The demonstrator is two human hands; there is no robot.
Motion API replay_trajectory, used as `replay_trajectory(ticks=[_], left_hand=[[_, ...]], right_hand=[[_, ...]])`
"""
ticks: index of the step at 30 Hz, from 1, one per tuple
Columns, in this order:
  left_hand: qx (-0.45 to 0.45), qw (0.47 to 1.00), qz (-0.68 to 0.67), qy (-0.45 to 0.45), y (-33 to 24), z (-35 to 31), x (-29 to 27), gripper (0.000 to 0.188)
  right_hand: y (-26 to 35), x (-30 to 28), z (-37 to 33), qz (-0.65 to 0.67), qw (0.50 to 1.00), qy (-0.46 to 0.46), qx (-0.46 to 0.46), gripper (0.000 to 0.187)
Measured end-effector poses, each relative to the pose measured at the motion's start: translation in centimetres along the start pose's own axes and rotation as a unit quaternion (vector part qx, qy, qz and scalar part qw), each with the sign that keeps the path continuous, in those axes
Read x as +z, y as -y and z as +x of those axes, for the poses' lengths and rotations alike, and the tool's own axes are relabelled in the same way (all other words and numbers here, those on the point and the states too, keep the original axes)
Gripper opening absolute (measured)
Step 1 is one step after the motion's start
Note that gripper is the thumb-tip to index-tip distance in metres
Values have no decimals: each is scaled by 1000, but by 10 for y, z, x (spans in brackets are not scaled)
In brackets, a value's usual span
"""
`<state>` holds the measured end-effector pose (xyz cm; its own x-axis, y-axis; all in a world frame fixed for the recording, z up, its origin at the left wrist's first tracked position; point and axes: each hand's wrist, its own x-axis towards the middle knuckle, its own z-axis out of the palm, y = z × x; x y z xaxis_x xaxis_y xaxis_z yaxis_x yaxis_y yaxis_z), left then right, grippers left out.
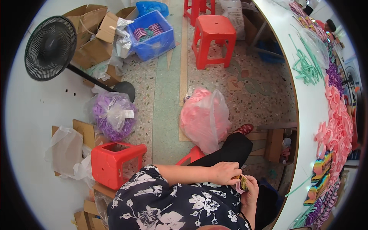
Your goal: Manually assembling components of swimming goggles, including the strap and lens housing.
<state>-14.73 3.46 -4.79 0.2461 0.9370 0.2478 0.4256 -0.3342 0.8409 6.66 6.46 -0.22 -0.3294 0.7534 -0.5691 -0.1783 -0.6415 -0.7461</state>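
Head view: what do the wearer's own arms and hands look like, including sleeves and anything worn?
The left hand and right hand are bare, with no gloves. The left sleeve is short and dark, printed with white flowers, leaving the left forearm uncovered. The right sleeve's edge can't be made out.

White table (pixel 309 105) bearing pink straps (pixel 338 111), green strips (pixel 309 70), purple bands (pixel 334 79)

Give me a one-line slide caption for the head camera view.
Beside a white table strewn with pink bands, the left hand and right hand hold a small colourful item.
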Motion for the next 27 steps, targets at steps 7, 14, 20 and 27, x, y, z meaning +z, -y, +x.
replay_trajectory(ticks=[7,14,20,27], left_hand=[[-44,999,-10,15,7,5,3,32],[-40,998,6,45,8,30,10,30],[-6,989,-9,149,-6,58,27,35],[71,981,38,179,-29,70,58,38]], right_hand=[[-4,-14,-11,89,995,-45,29,18],[-7,-12,-25,166,983,-78,-23,30],[-17,-19,-57,182,960,-189,-102,25],[-30,-20,-90,228,923,-263,-164,32]])
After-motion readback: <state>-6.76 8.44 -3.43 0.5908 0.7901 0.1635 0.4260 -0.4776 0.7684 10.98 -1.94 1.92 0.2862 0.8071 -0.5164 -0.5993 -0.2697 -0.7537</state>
